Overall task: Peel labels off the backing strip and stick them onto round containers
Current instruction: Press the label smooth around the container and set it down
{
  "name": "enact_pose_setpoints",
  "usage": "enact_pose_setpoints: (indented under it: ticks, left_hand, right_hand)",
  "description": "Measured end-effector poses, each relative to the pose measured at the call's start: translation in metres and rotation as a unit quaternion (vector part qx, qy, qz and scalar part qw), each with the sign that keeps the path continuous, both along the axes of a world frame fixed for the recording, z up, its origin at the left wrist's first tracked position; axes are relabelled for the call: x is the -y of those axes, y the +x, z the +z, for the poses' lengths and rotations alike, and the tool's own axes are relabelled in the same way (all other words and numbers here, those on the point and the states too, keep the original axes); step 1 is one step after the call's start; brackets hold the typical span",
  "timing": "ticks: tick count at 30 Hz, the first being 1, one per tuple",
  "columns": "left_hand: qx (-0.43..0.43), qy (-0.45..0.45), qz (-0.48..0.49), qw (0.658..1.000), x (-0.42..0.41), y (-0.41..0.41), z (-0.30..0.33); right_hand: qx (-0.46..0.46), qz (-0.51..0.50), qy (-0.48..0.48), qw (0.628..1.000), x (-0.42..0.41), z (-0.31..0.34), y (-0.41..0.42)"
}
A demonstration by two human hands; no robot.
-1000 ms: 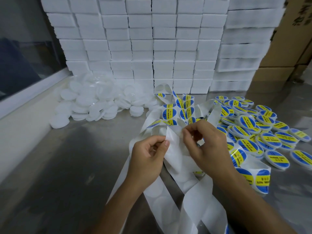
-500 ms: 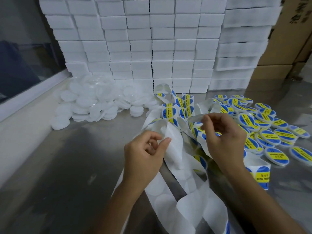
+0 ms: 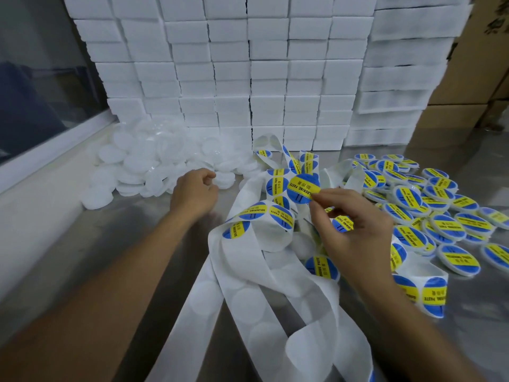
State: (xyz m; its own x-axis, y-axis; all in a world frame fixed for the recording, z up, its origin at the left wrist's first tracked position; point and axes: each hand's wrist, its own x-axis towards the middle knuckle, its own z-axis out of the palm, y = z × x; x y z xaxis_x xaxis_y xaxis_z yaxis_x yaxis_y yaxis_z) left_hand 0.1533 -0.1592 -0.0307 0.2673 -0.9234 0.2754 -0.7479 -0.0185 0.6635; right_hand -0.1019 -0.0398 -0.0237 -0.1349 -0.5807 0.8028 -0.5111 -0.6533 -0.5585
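Observation:
My right hand (image 3: 349, 232) pinches the edge of a round blue and yellow label (image 3: 303, 188), lifted free above the tangled white backing strip (image 3: 264, 271). More labels remain on the strip's loops. My left hand (image 3: 194, 193) reaches out to the pile of plain white round containers (image 3: 143, 166) at the back left, fingers loosely curled at the pile's edge with nothing gripped that I can see. Labelled containers (image 3: 429, 216) lie heaped on the right.
A wall of stacked white boxes (image 3: 234, 78) stands behind the piles. Brown cartons (image 3: 482, 64) rise at the far right. A window ledge (image 3: 55, 144) runs along the left of the steel table (image 3: 96, 257).
My right hand peeled a label off the strip and lifted it. My left hand let go of the strip and moved forward left to the white container pile.

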Motion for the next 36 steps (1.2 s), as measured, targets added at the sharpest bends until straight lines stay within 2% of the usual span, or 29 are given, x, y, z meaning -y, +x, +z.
enact_pose_setpoints:
  ticks: [5, 11, 23, 29, 36]
  left_hand:
    - [0.113, 0.106, -0.048, 0.987, 0.032, -0.001, -0.01]
    - [0.177, 0.117, -0.048, 0.976, 0.051, -0.007, -0.011]
    - [0.101, 0.045, 0.036, 0.993, 0.05, -0.01, -0.022]
    - [0.072, -0.006, 0.052, 0.996, 0.034, -0.002, -0.021]
    - [-0.034, -0.133, 0.036, 0.99, -0.033, -0.014, 0.005]
  right_hand:
    - [0.0, 0.002, 0.017, 1.0, 0.003, 0.001, -0.007]
    - [-0.008, -0.027, 0.029, 0.999, 0.009, -0.005, -0.007]
    - [-0.036, -0.011, 0.049, 0.998, 0.01, -0.006, -0.011]
    - [-0.025, -0.009, 0.111, 0.993, 0.008, -0.005, -0.009]
    - [0.025, 0.026, 0.169, 0.985, 0.002, 0.002, -0.004]
